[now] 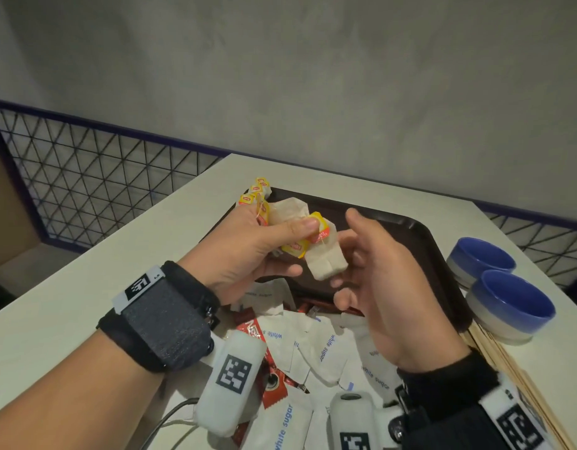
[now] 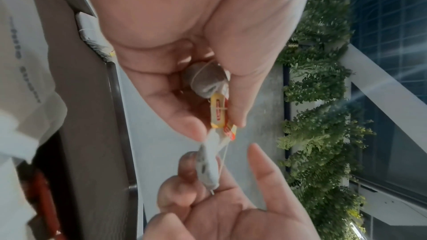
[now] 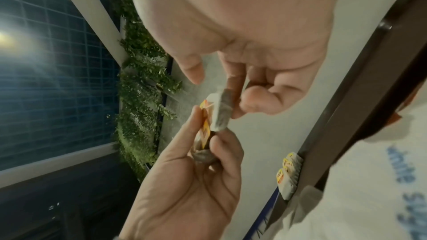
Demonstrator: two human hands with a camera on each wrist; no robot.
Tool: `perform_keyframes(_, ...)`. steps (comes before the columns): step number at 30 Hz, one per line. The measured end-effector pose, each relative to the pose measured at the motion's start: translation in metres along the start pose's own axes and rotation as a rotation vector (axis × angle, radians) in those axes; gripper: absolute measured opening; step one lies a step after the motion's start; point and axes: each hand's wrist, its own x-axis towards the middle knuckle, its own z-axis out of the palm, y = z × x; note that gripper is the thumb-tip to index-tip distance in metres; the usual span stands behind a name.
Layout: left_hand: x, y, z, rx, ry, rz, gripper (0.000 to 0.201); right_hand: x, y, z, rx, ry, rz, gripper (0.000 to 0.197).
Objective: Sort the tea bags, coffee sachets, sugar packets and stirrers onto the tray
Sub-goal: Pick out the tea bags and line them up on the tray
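My left hand (image 1: 293, 245) pinches a small bundle of tea bags (image 1: 288, 209) by their yellow tags (image 2: 218, 110), raised over the dark brown tray (image 1: 420, 241). One tea bag (image 1: 326, 261) hangs out of the bundle to the right. The curled fingers of my right hand (image 1: 348, 251) touch this bag (image 3: 220, 114), while the thumb stands off it. Several more tea bags (image 1: 259, 188) stand in a row at the tray's far left corner (image 3: 289, 172). White sugar packets (image 1: 326, 345) and red coffee sachets (image 1: 270, 394) lie heaped under my wrists. Wooden stirrers (image 1: 514, 375) lie at the near right.
Two blue bowls (image 1: 481, 258) (image 1: 511, 303) stand on the white table (image 1: 118, 254) right of the tray. A wire mesh fence (image 1: 85, 177) runs behind the table on both sides, with a grey wall beyond it.
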Motion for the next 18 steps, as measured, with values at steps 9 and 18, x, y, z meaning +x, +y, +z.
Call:
perform_keyframes(9,0.0015,-0.0023,-0.0026,0.015,-0.07,-0.028,0.015,-0.0021,-0.0021,-0.0069,0.041,-0.083,-0.1,0.018)
perform_keyframes(18,0.0009,-0.0008,-0.003,-0.061,-0.006,-0.063,0.029,-0.0025,-0.0008,-0.0094,0.044,-0.047,-0.139,0.014)
